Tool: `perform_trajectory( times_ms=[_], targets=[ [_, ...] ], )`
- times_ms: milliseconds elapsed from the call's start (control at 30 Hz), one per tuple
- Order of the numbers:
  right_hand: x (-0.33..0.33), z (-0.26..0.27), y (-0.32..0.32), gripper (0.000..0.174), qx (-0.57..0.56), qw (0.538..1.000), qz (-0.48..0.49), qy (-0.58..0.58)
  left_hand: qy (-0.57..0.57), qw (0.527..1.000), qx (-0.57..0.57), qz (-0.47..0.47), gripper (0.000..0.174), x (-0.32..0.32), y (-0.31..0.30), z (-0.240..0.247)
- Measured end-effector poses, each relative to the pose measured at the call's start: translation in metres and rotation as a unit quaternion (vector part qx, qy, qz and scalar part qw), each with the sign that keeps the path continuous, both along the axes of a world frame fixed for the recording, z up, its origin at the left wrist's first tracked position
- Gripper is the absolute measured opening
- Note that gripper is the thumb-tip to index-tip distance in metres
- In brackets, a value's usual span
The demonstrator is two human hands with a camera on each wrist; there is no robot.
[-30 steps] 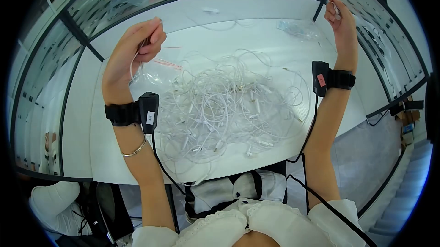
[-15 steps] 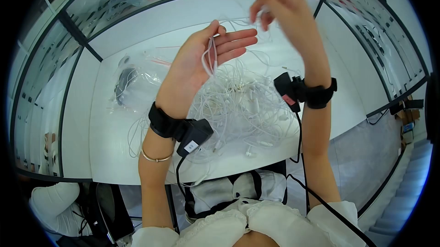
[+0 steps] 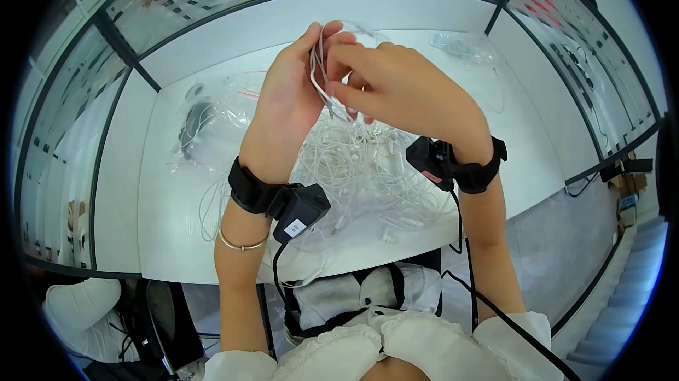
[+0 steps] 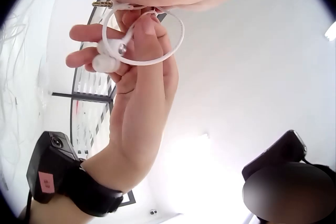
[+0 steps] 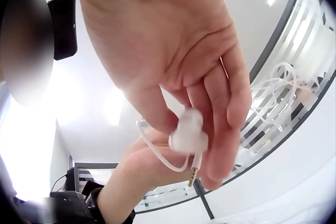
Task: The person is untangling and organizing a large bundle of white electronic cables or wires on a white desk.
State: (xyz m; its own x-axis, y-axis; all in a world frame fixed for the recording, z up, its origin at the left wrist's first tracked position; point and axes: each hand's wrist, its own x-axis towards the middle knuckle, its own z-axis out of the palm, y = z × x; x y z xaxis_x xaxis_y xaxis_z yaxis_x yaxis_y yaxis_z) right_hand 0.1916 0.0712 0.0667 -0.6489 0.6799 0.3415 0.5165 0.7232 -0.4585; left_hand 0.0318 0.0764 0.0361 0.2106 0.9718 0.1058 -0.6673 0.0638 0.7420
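White wired earphones are held above the table between both hands. Looped in the left hand point(image 3: 286, 98) is the earphone cable point(image 3: 316, 63), lying across the palm below the raised thumb. From the right, the right hand point(image 3: 403, 88) reaches to these loops, its fingers bent close to the left fingers. The left wrist view shows white earbuds point(image 4: 106, 62) by the right hand's fingers point(image 4: 84, 57) and a gold-tipped plug point(image 4: 102, 4) near the left hand. In the right wrist view, the earbuds point(image 5: 189, 133) sit between the right thumb and fingers, above the plug point(image 5: 193, 175).
A tangled heap of white earphones point(image 3: 368, 162) covers the middle of the table point(image 3: 170, 239). Clear plastic bags point(image 3: 226, 105) lie at the left, and another bag point(image 3: 463, 47) at the back right. Low partitions with striped glass point(image 3: 587, 77) surround the table.
The hands were wide apart with the cable in them; both have come inward and met above the heap. The left fingers, spread half a second ago, are now more bent around the loops.
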Motion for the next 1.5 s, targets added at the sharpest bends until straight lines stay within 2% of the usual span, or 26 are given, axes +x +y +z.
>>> perform_trajectory(
  times_ms=[67,167,200,267,367,467,500,633,733,767,867,967,1067,1100,1233,1333,1500],
  targets=[
    [0.006,-0.002,0.004,0.021,0.058,0.997,0.019,-0.054,-0.018,0.998,0.052,-0.031,0.017,-0.007,0.013,-0.011],
    [0.019,-0.006,0.021,0.024,-0.023,0.997,0.051,0.054,0.019,0.995,0.093,-0.013,0.019,-0.009,0.016,-0.007],
    [0.023,0.003,0.024,0.028,-0.108,0.991,0.040,0.061,0.037,0.995,0.093,0.013,0.020,-0.008,0.015,-0.005],
    [0.027,0.008,0.031,0.034,-0.089,0.992,-0.012,0.090,0.072,0.991,0.092,0.065,0.022,-0.003,0.012,-0.002],
    [0.025,0.012,0.033,0.037,-0.089,0.984,-0.027,0.152,0.162,0.974,0.120,0.106,0.027,0.001,0.007,-0.001],
    [0.023,0.000,0.046,0.040,-0.077,0.982,-0.017,0.174,0.247,0.959,0.142,0.007,0.029,0.000,0.002,0.006],
    [0.025,-0.001,0.051,0.040,-0.098,0.984,-0.034,0.142,0.257,0.957,0.134,-0.001,0.030,0.003,-0.001,0.009],
    [0.029,-0.002,0.060,0.038,-0.164,0.959,0.008,0.233,0.291,0.944,0.148,-0.051,0.032,-0.003,0.000,0.012],
    [0.032,-0.003,0.065,0.041,-0.201,0.895,0.088,0.389,0.332,0.928,0.157,-0.063,0.032,-0.009,0.001,0.013],
    [0.034,0.002,0.066,0.037,-0.224,0.895,0.102,0.371,0.357,0.920,0.151,-0.062,0.033,-0.010,-0.001,0.016],
    [0.028,-0.005,0.076,0.033,-0.268,0.843,0.180,0.430,0.412,0.897,0.144,-0.067,0.033,-0.011,-0.002,0.018],
    [0.019,0.003,0.058,0.027,-0.328,0.763,0.154,0.535,0.445,0.879,0.144,-0.090,0.033,-0.011,-0.001,0.016],
    [0.039,-0.014,0.089,0.032,-0.296,0.768,0.151,0.547,0.465,0.866,0.141,-0.118,0.033,-0.013,0.001,0.013],
    [0.046,-0.010,0.095,0.028,-0.345,0.731,0.225,0.544,0.470,0.862,0.138,-0.127,0.033,-0.014,0.002,0.012],
    [0.059,-0.007,0.095,0.023,-0.364,0.696,0.269,0.557,0.468,0.862,0.139,-0.138,0.033,-0.016,0.004,0.011],
    [0.055,-0.001,0.083,0.027,-0.344,0.716,0.159,0.586,0.479,0.855,0.143,-0.136,0.033,-0.020,0.005,0.012],
    [0.066,0.002,0.087,0.036,-0.388,0.718,0.319,0.483,0.499,0.844,0.146,-0.131,0.033,-0.028,0.004,0.016]
  ],
)
